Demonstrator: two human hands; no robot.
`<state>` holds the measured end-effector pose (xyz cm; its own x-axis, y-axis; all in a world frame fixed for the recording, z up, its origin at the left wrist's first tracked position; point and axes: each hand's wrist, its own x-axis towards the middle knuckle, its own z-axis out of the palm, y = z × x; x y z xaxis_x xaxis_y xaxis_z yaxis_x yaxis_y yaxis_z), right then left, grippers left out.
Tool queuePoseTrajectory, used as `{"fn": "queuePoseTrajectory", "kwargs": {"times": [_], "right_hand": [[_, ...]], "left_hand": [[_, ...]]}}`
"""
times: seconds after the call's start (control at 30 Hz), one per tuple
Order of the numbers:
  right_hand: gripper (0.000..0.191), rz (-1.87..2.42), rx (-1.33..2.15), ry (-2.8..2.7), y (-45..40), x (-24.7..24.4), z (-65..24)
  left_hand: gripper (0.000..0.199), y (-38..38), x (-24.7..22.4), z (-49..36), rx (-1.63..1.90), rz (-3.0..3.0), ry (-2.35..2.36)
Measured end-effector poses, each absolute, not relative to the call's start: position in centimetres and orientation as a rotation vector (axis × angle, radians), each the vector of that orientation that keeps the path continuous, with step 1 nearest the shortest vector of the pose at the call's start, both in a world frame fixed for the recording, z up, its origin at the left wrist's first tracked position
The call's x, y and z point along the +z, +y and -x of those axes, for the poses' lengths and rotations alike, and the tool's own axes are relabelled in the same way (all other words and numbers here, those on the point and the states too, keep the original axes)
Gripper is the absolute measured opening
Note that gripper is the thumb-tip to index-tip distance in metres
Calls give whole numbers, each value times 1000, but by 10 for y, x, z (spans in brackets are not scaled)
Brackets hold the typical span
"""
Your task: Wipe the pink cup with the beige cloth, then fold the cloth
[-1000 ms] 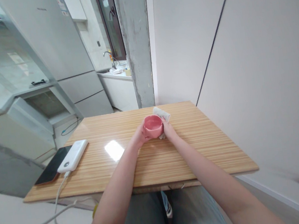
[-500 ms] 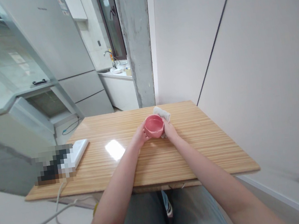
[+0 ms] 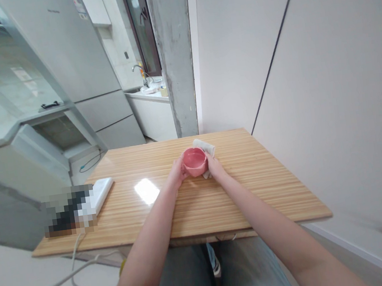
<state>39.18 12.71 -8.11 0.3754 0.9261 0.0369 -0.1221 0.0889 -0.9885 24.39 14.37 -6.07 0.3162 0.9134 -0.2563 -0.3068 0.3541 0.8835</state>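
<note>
A pink bowl (image 3: 195, 161) is held between my two hands above the wooden table (image 3: 266, 180), its open top tipped towards me. My left hand (image 3: 178, 171) grips the bowl's left side, fingers closed against its wall. At the right side, my right hand (image 3: 214, 166) presses a white cloth (image 3: 204, 146) against the outside of the bowl. The cloth sticks out behind the bowl and a little below my right fingers. Most of the right fingers are hidden behind the bowl and cloth.
On the table's left lies a white flat object (image 3: 103, 192), partly blurred out, with a pale cable (image 3: 73, 261) hanging off the near edge. A pale wall (image 3: 300, 114) flanks the right. Beyond the table stand a concrete pillar (image 3: 178, 69), a refrigerator (image 3: 71, 60) and a sink tap (image 3: 141, 70).
The bowl, both hands and the cloth have shifted slightly to the left. Both hands keep their hold.
</note>
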Motion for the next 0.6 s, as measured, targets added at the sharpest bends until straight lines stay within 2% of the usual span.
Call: {"fn": "queuePoseTrajectory", "kwargs": {"times": [0.07,0.17,0.3,0.47,0.6], "right_hand": [[37,1230,940,-877,129,-82,-398],[36,1226,1012,-907,133,-84,-402],[28,1088,1183,-682,134,-83,-393],[29,881,1511,-488,128,-74,-378],[30,846,1538,-489,126,-69,-381]], "left_hand": [[54,140,-59,-244,857,-870,923],[50,137,-58,-247,827,-887,905],[47,139,-58,-251,1000,-818,890],[48,142,-53,-252,1209,-719,763],[46,139,-51,-254,1233,-737,860]]}}
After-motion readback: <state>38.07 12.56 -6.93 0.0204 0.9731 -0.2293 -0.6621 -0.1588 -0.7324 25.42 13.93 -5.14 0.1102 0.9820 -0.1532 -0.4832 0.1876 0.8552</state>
